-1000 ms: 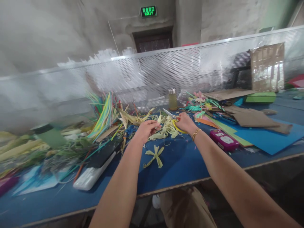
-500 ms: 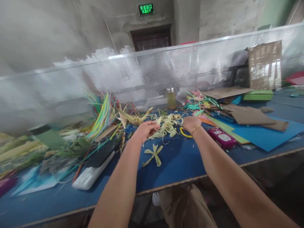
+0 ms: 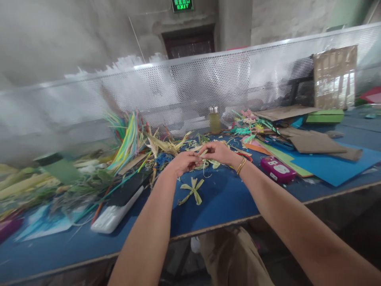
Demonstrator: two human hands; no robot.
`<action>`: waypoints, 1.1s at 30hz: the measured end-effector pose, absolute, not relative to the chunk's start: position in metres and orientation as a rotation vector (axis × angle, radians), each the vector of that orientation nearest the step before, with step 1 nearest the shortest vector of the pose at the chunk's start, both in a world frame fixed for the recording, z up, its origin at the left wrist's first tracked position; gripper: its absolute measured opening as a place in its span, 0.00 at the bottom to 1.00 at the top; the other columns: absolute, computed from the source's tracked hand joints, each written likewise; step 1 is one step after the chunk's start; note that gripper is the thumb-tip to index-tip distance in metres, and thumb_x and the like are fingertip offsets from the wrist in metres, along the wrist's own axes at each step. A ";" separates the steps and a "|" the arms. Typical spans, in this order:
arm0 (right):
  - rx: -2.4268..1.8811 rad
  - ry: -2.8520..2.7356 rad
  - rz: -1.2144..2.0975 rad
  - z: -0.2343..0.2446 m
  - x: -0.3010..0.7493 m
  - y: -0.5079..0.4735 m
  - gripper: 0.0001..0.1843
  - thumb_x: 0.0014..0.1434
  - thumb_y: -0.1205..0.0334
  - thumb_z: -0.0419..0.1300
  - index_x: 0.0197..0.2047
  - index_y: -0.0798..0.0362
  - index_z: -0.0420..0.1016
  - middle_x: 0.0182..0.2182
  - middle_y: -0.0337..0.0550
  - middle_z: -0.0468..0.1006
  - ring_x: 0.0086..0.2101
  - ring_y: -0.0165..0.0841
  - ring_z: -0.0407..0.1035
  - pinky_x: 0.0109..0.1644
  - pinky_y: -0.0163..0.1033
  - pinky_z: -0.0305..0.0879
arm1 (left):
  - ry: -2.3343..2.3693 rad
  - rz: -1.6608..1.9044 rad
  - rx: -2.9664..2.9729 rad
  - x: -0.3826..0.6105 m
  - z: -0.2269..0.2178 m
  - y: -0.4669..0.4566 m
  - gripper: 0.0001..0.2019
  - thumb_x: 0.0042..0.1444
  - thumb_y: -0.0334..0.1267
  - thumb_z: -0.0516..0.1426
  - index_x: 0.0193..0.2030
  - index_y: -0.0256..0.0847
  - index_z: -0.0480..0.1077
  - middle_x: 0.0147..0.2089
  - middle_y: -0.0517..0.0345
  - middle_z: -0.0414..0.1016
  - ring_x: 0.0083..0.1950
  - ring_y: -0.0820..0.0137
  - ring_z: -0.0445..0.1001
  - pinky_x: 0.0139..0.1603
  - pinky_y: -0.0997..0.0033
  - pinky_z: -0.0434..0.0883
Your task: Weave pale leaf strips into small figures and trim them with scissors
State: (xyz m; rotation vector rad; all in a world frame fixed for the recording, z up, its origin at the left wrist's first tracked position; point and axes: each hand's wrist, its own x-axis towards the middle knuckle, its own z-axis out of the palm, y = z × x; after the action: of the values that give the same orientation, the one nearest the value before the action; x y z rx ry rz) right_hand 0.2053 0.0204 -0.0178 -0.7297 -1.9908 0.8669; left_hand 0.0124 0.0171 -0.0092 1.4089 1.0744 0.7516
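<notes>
My left hand (image 3: 187, 162) is closed in a pinch on a pale green corn husk strip (image 3: 203, 153). Against it, the fingertips of my right hand (image 3: 219, 152) are closed on the same strip. Loose husk strips (image 3: 214, 163) lie beneath and behind both hands, partly hidden by them. Nearer the table edge, a husk shape with several spread arms (image 3: 193, 191) lies flat on the blue table (image 3: 220, 206). A gold bracelet (image 3: 241, 165) circles my right wrist.
To the right are a purple box (image 3: 278, 170), blue paper (image 3: 339, 167) and cardboard pieces (image 3: 317, 141). A capped bottle (image 3: 214, 120) stands behind. Leftward lie a white object with a dark top (image 3: 117, 214), colourful thin sticks (image 3: 131, 137) and greenery. A perforated metal screen (image 3: 190, 95) borders the back.
My right hand has moved left from beside a yellow curved object to meet my left hand at the husk strip. That yellow object is now out of sight. My left hand stays nearly in place.
</notes>
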 end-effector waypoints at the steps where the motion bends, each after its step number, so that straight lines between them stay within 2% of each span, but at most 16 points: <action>1: -0.759 -1.978 0.853 -0.018 0.205 0.020 0.10 0.53 0.60 0.65 0.37 0.56 0.79 0.27 0.40 0.77 0.27 0.27 0.69 0.32 0.33 0.65 | 1.072 0.753 1.414 0.012 -0.009 0.017 0.09 0.40 0.35 0.67 0.27 0.36 0.72 0.24 0.58 0.72 0.22 0.77 0.65 0.24 0.74 0.58; 4: -0.821 -1.871 0.855 -0.018 0.205 0.020 0.09 0.52 0.61 0.65 0.37 0.56 0.78 0.23 0.38 0.75 0.24 0.26 0.67 0.28 0.32 0.63 | 1.063 0.805 1.425 0.014 -0.008 0.016 0.10 0.41 0.38 0.67 0.28 0.36 0.73 0.26 0.57 0.73 0.24 0.77 0.66 0.25 0.74 0.59; 9: -0.859 -1.686 0.906 -0.021 0.201 0.020 0.07 0.52 0.62 0.65 0.34 0.56 0.76 0.22 0.39 0.75 0.23 0.27 0.69 0.29 0.32 0.66 | 1.053 1.040 1.438 0.022 -0.009 0.014 0.15 0.41 0.40 0.69 0.36 0.37 0.74 0.30 0.57 0.76 0.31 0.75 0.72 0.31 0.75 0.64; 14: -0.899 -1.576 1.007 -0.024 0.197 0.023 0.06 0.53 0.62 0.65 0.32 0.56 0.75 0.22 0.39 0.76 0.22 0.26 0.69 0.27 0.31 0.68 | 1.085 1.128 1.634 0.027 -0.007 0.010 0.12 0.44 0.40 0.67 0.34 0.37 0.74 0.28 0.58 0.76 0.29 0.73 0.72 0.32 0.73 0.66; 21: -0.927 -1.458 1.131 -0.029 0.195 0.028 0.14 0.50 0.54 0.68 0.28 0.55 0.73 0.19 0.38 0.74 0.21 0.26 0.68 0.26 0.31 0.69 | 1.132 1.119 1.825 0.025 -0.006 0.009 0.09 0.49 0.40 0.63 0.34 0.38 0.75 0.29 0.54 0.78 0.31 0.69 0.74 0.36 0.69 0.69; 27: -0.950 -1.460 1.164 -0.029 0.191 0.024 0.19 0.51 0.49 0.67 0.24 0.55 0.69 0.17 0.37 0.72 0.19 0.25 0.66 0.23 0.30 0.66 | 1.086 1.206 1.840 0.025 -0.011 0.015 0.11 0.44 0.39 0.65 0.34 0.37 0.74 0.33 0.55 0.77 0.34 0.70 0.73 0.40 0.69 0.69; 29: -0.933 -1.449 1.193 -0.027 0.190 0.022 0.17 0.52 0.50 0.67 0.25 0.55 0.69 0.19 0.38 0.73 0.20 0.25 0.67 0.24 0.30 0.67 | 1.097 1.210 1.818 0.024 -0.010 0.014 0.09 0.46 0.39 0.64 0.34 0.38 0.74 0.32 0.57 0.76 0.33 0.71 0.73 0.38 0.71 0.68; 33: -0.855 -1.451 1.199 -0.024 0.192 0.019 0.13 0.50 0.60 0.69 0.37 0.54 0.73 0.26 0.38 0.76 0.25 0.26 0.70 0.27 0.30 0.69 | 1.160 1.183 1.791 0.022 -0.005 0.012 0.07 0.50 0.39 0.61 0.33 0.39 0.75 0.29 0.59 0.76 0.30 0.72 0.73 0.33 0.73 0.65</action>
State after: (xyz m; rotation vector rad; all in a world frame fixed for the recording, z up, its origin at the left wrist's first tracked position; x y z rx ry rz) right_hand 0.1918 0.0194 -0.0238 -0.8547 -1.4510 1.1989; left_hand 0.0217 0.0125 -0.0055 1.7911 1.1596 1.1827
